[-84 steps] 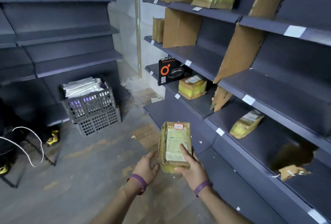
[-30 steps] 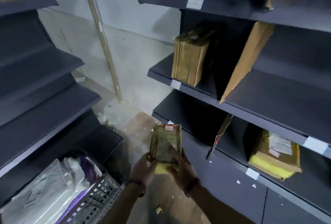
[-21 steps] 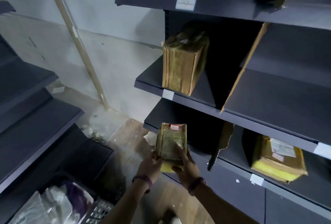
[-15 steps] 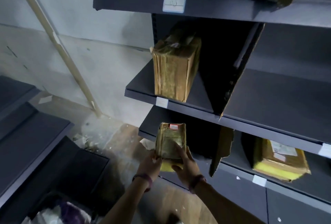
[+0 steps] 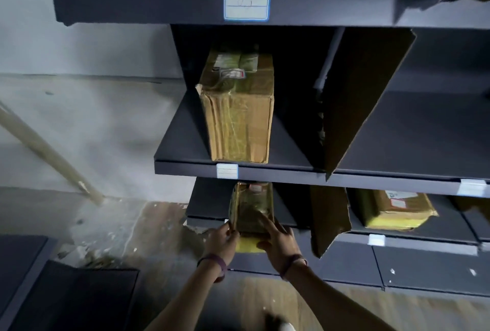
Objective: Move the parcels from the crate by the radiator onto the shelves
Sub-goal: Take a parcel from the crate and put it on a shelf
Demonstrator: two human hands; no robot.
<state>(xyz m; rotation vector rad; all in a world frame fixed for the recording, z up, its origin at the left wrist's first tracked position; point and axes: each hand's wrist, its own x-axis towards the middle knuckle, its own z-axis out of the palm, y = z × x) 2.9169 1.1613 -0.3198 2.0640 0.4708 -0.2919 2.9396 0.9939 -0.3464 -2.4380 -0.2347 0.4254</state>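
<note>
one taped parcel, upright, gripped between left hand and right hand at the front edge of the lower shelf, beneath a larger standing box.

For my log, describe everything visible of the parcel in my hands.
The parcel is a small brown carton under glossy tape, yellow at its lower end, with a red-edged sticker near the top; held on end at the front of the lower shelf, left hand and right hand gripping its sides.
</note>
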